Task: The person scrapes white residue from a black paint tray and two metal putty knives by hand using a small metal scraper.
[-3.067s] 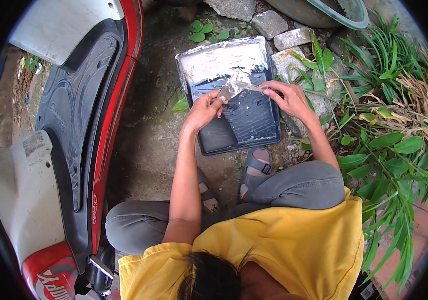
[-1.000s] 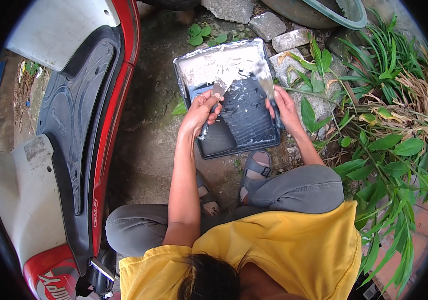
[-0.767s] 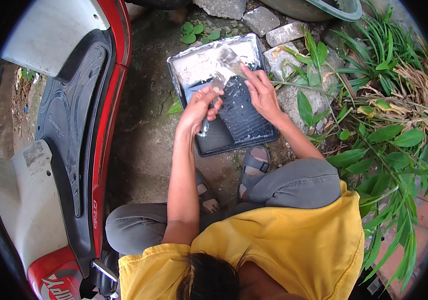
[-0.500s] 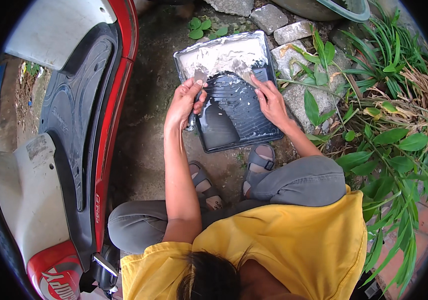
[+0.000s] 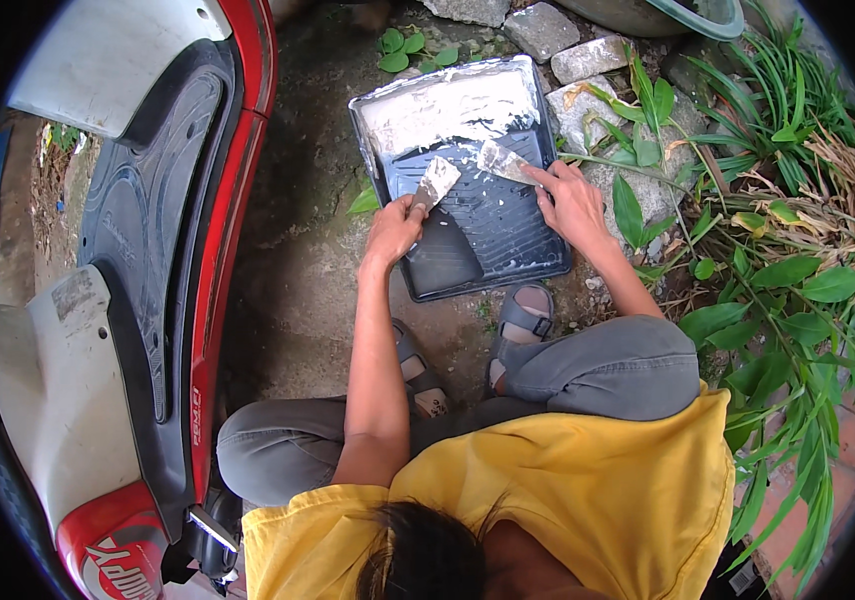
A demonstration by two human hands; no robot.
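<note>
A black ribbed paint tray (image 5: 493, 230) lies on the ground in front of my feet. Thick white paste (image 5: 448, 105) fills its far end, and smears dot the ribs. My left hand (image 5: 395, 234) is closed on the handle end of a putty knife (image 5: 439, 182), whose paste-coated blade hangs over the tray's left half. Over the right half, my right hand (image 5: 576, 207) grips a second putty knife (image 5: 504, 161), its whitened blade pointing left toward the paste. The two blades are apart. Both handles are mostly hidden by my fingers.
A red and white motor scooter (image 5: 213, 270) stands close on my left. Concrete chunks (image 5: 588, 61) and leafy plants (image 5: 748, 300) border the tray on the right. A greenish basin (image 5: 638, 18) sits at the far right. My sandalled feet (image 5: 525, 320) are just nearer than the tray.
Both putty knives have drawn back from the paste toward me. The left blade now tilts up to the right, and the right one shows its coated face. The left hand moved nearer and slightly right.
</note>
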